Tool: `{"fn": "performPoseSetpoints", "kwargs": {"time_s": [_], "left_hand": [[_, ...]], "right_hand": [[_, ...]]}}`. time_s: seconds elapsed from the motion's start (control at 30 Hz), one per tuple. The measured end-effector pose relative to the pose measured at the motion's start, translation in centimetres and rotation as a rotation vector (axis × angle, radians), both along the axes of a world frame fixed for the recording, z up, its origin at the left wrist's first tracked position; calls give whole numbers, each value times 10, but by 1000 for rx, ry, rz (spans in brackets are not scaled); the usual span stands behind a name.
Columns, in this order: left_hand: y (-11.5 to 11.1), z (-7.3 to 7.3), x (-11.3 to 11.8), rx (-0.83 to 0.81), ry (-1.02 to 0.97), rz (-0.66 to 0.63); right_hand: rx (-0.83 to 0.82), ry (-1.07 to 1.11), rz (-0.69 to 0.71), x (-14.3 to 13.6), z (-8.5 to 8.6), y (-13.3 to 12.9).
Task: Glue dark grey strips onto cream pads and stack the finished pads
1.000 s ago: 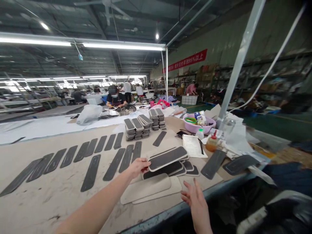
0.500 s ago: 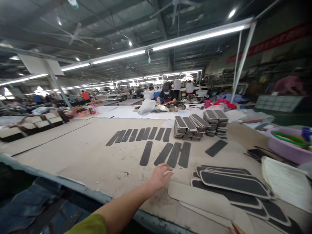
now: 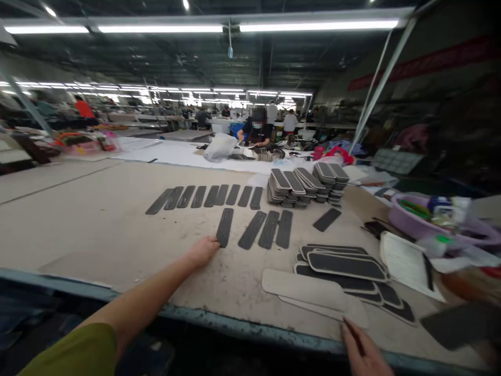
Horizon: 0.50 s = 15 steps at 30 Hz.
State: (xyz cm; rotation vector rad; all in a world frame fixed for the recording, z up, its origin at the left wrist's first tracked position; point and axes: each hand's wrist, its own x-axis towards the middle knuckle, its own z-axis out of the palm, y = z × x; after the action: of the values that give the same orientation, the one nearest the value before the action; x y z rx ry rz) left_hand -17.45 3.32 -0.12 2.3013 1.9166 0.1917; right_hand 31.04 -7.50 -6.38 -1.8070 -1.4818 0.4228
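Note:
My left hand (image 3: 202,251) reaches over the table, its fingers closed at the lower end of a single dark grey strip (image 3: 225,227) with rounded corners. Three similar dark strips (image 3: 269,230) lie to the right of it, and a row of several more (image 3: 199,197) runs behind. At the near edge, my right hand (image 3: 363,349) has its fingertips on the corner of the lower of two pale beige panels (image 3: 305,284), which overlap each other. Beyond these panels sits a loose pile of dark panels with light borders (image 3: 346,265).
Neat stacks of light-edged dark pieces (image 3: 309,183) stand at the back. One dark piece (image 3: 327,220) lies apart. To the right are a purple basin (image 3: 399,209) with items in it and a white sheet (image 3: 407,263). A co-worker (image 3: 256,130) sits across the table.
My left hand has moved left, from near the three strips to the single strip. My right hand shows more fully at the beige panels. The camera view has tilted down.

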Motion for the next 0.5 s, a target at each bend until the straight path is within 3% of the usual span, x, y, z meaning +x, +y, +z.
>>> {"fn": "performPoseSetpoints", "kwargs": {"time_s": [0.17, 0.27, 0.37, 0.5], "left_hand": [[10, 0, -2, 15, 55, -56], [7, 7, -5, 82, 67, -30], [0, 25, -5, 277, -4, 95], [-11, 67, 5, 540, -198, 214]], "right_hand": [[107, -93, 48, -11, 7, 0], [200, -245, 97, -23, 13, 5], [179, -408, 216, -39, 22, 15], [4, -490, 315, -64, 33, 24]]}}
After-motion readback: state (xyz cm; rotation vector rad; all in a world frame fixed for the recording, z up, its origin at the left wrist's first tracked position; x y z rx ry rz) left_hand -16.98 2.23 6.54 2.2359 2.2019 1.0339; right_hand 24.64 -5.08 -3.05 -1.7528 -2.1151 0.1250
